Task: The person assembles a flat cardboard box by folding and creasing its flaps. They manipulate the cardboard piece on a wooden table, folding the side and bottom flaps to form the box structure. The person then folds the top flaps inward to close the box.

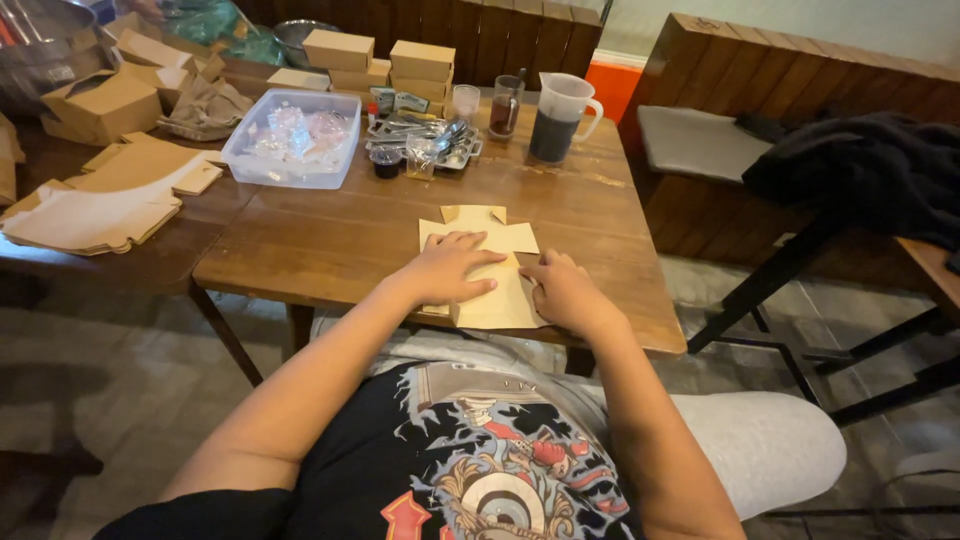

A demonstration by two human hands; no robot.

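A flat die-cut brown cardboard box blank (487, 233) lies near the front edge of the wooden table (330, 240). My left hand (452, 270) rests palm down on its middle, fingers spread. My right hand (562, 290) presses on the blank's right side, fingers curled at its edge. The lower part of the blank (497, 308) sticks out between the two hands.
A clear plastic tub (292, 139) of wrapped items, a metal tray with small cups (425, 140), a glass (506, 103), and a pitcher of dark liquid (560, 104) stand farther back. Folded boxes (378, 60) are stacked behind. Flat blanks (100, 205) pile at left. A bench with dark cloth (860, 175) is right.
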